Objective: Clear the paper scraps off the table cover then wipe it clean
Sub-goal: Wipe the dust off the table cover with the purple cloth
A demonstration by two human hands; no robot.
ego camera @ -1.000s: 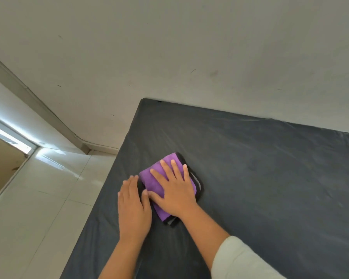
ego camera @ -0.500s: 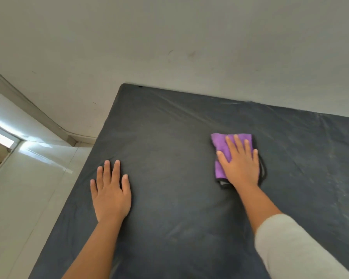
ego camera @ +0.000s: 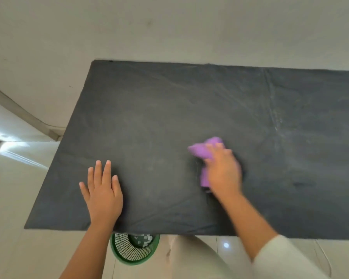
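A dark grey table cover spans the table, with faint pale smears toward its right side. My right hand presses a folded purple cloth flat against the cover near the middle; both are blurred by motion. My left hand lies flat with straight fingers on the cover near its front left corner. No paper scraps show on the cover.
A green mesh waste basket with paper scraps inside stands on the floor under the table's front edge. The wall runs along the far edge of the table. Pale floor tiles lie to the left.
My right hand has slid the purple cloth from the left part of the cover toward the middle. My left hand stayed flat near the left edge. The view pulled back, showing the front edge and basket.
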